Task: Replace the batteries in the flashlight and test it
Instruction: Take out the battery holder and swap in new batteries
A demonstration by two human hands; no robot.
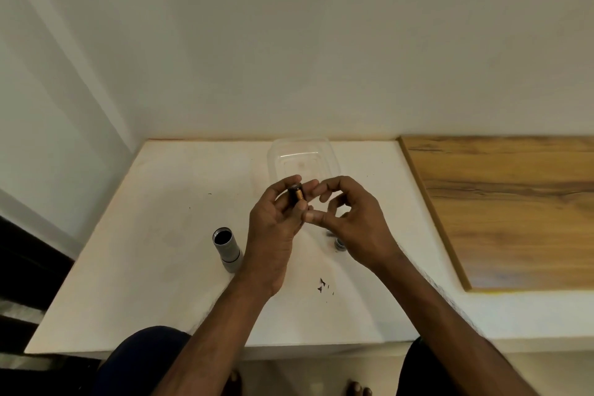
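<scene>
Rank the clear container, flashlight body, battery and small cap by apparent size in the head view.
1. Clear container
2. Flashlight body
3. Battery, pinched in the left hand and partly covered by its fingers

The cap is mostly hidden behind the right hand, so it cannot be ranked against the battery.

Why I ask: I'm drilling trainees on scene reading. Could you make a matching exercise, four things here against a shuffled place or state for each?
Things:
1. battery
2. flashlight body
3. clear plastic container
4. grey cap

Places or states:
A. at the far edge of the table
B. standing, open end up
C. held in the fingers of the left hand
D. on the table, partly hidden by the right hand

Pairs: 1-C, 2-B, 3-A, 4-D.
</scene>
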